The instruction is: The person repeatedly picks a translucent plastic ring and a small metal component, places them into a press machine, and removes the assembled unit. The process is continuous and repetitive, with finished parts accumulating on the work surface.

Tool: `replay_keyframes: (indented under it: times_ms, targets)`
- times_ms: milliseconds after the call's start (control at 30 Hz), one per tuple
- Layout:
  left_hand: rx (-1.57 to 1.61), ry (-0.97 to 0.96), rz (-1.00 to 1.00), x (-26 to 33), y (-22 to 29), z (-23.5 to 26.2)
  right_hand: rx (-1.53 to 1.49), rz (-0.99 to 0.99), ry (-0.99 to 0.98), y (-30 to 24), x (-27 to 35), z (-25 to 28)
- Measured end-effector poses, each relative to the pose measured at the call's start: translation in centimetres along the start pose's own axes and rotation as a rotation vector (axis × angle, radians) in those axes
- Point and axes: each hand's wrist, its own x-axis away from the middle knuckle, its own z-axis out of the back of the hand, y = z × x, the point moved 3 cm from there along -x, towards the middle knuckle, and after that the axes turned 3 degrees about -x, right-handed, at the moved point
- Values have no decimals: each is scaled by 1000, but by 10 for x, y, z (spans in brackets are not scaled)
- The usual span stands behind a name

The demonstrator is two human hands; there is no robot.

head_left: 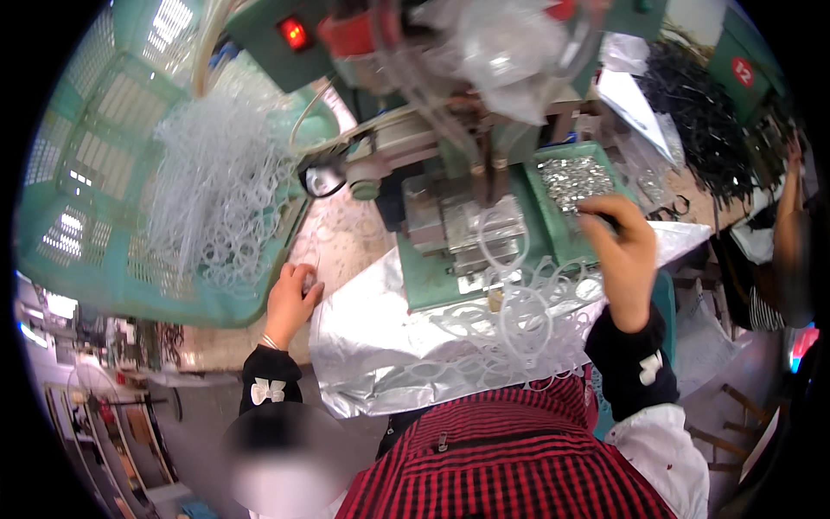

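Note:
My left hand [292, 298] rests on the pale worktop beside the green basket [104, 173], fingers curled on a small clear loop of tubing. My right hand [624, 251] is raised at the near edge of the green tray of small shiny metal parts [575, 177], fingers pinched; what it holds is hidden. Between my hands stands a green press machine [450, 216] with a metal block. Several clear plastic rings [519, 316] lie on a silver sheet [372, 346] in front of it.
The basket holds a heap of clear tubing loops [216, 190]. A red lamp [294, 33] glows on the machine's top. Black cords [700, 112] are piled at the right, where another person's arm [791, 225] shows. A clear plastic bag [501, 43] hangs above the press.

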Motion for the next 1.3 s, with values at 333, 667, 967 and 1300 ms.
replay_keyframes:
  times_ms: [333, 667, 967, 1300]
  targets:
    - [-34, 341, -4, -12, 40, 12, -448, -165, -10, -15, -17, -77]
    - [1071, 922, -597, -23, 240, 158, -728, -318, -40, -40, -17, -84]
    - [369, 702, -1135, -10, 282, 106, -141, -86, 142, 10, -31, -11]
    - [359, 710, -1133, -11, 280, 80, 712, 34, 22, 58, 6, 7]
